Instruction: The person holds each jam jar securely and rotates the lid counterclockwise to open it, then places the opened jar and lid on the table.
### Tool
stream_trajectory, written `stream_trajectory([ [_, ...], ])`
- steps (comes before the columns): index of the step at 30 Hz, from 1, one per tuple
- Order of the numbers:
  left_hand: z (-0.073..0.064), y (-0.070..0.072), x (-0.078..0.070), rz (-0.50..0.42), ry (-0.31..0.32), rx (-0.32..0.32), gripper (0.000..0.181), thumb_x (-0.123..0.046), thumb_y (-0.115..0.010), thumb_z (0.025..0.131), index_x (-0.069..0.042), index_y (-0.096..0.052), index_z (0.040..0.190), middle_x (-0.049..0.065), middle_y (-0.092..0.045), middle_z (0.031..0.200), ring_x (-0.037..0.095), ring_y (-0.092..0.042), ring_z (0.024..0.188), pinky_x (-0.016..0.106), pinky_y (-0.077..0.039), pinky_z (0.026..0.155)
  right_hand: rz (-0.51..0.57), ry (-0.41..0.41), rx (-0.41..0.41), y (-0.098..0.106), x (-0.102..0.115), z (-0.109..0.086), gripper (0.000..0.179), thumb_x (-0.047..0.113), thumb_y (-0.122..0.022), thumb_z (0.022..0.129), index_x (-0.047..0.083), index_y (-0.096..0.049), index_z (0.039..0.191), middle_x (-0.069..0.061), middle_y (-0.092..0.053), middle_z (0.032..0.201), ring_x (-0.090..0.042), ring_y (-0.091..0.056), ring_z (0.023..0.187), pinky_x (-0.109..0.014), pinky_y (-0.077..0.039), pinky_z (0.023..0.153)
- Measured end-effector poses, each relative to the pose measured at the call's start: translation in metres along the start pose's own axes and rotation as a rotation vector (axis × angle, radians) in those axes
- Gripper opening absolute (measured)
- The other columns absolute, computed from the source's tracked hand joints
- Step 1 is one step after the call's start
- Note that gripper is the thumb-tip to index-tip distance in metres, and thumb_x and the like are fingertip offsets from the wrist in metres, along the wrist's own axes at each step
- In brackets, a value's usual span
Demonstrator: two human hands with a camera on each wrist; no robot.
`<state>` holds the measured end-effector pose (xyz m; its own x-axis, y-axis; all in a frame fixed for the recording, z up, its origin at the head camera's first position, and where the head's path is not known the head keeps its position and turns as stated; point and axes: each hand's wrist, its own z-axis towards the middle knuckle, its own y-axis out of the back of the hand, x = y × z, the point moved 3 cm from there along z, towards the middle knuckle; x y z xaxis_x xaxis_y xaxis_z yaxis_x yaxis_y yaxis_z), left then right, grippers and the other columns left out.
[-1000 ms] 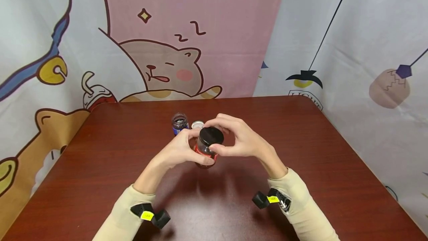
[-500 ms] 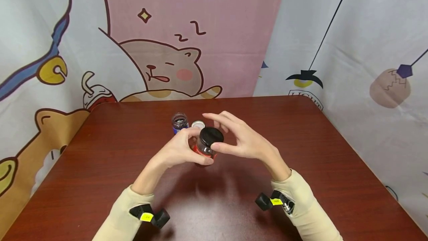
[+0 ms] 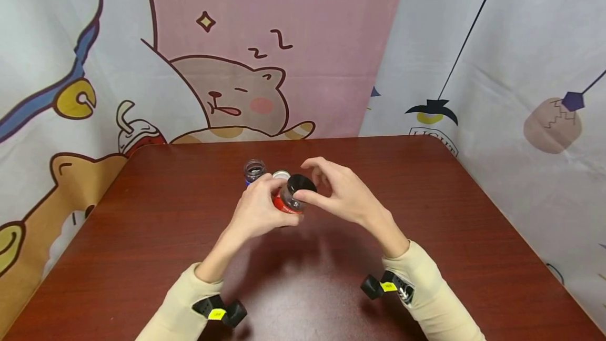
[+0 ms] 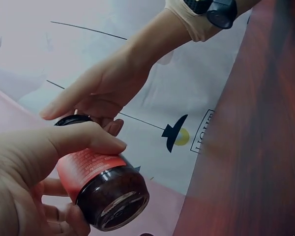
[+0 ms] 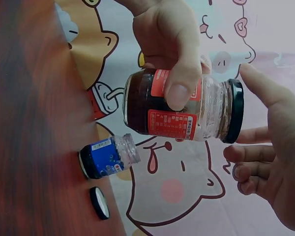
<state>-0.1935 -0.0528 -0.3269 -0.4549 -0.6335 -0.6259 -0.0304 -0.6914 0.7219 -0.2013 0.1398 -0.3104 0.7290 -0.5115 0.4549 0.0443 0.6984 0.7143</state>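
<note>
A glass jar [image 5: 174, 124] with a red label, dark contents and a black lid [image 3: 300, 183] is held above the table, tilted. My left hand [image 3: 262, 204] grips it round the body, its thumb lying across the label in the right wrist view. Around the lid, my right hand [image 3: 347, 192] has its thumb and fingers spread to either side. In the right wrist view the fingertips [image 5: 229, 153] lie close to the lid's rim, with a small gap visible at the thumb. The lid sits on the jar's mouth.
Behind my left hand a smaller jar with a blue label [image 5: 108, 157] stands uncovered on the brown table [image 3: 426, 225]. Beside it lies a loose lid [image 5: 99, 202], pale inside. A printed cloth [image 3: 331, 41] hangs behind the table.
My right hand has loosened from the lid, its fingers moving off the rim. The jar has risen a little and tilted more, my left hand moving up with it.
</note>
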Motion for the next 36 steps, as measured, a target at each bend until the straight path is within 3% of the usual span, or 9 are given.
stream_trajectory([
  [13,-0.0004,-0.0029,-0.0001,0.09,0.046,-0.018,0.052,-0.037,-0.092,0.057,-0.021,-0.074,0.103,-0.002,-0.052,0.086,0.016,-0.051,0.077,0.035,-0.045,0.063,0.04,-0.008,0.066,-0.0021,-0.0024,-0.0002,0.04,0.04,-0.08,0.087,0.015,-0.066,0.114,0.007,-0.055,0.076,-0.007,-0.049,0.064,-0.025,-0.043,0.056],
  [18,-0.0008,-0.003,-0.0004,0.084,0.037,-0.009,0.055,-0.035,-0.092,0.058,-0.018,-0.074,0.107,-0.002,-0.053,0.087,0.017,-0.052,0.079,0.035,-0.046,0.064,0.064,0.02,0.071,-0.0013,-0.0008,-0.0001,0.041,0.036,-0.082,0.085,0.011,-0.066,0.114,0.007,-0.057,0.077,-0.013,-0.053,0.063,-0.025,-0.044,0.056],
  [26,-0.0006,-0.0045,0.0004,0.033,-0.004,0.015,0.051,-0.031,-0.092,0.058,-0.017,-0.074,0.104,-0.003,-0.055,0.088,0.016,-0.052,0.082,0.034,-0.046,0.065,0.08,0.084,0.095,0.0007,0.0012,-0.0011,0.042,0.032,-0.081,0.084,0.012,-0.065,0.117,0.005,-0.058,0.084,-0.013,-0.053,0.068,-0.025,-0.045,0.059],
  [30,0.0007,-0.0064,0.0019,-0.023,-0.044,0.036,0.043,-0.026,-0.091,0.059,-0.016,-0.074,0.096,-0.004,-0.057,0.086,0.014,-0.052,0.081,0.033,-0.046,0.067,0.082,0.11,0.108,0.0014,0.0014,-0.0018,0.045,0.03,-0.081,0.083,0.011,-0.064,0.12,0.003,-0.059,0.088,-0.011,-0.053,0.072,-0.025,-0.046,0.061],
  [36,0.001,-0.0089,0.0043,-0.111,-0.067,0.081,0.044,-0.024,-0.092,0.06,-0.014,-0.075,0.099,-0.005,-0.06,0.086,0.014,-0.055,0.082,0.031,-0.048,0.069,0.083,0.132,0.15,0.0021,0.0026,-0.0033,0.045,0.028,-0.079,0.083,0.012,-0.062,0.122,0.001,-0.06,0.094,-0.008,-0.052,0.08,-0.025,-0.048,0.068],
])
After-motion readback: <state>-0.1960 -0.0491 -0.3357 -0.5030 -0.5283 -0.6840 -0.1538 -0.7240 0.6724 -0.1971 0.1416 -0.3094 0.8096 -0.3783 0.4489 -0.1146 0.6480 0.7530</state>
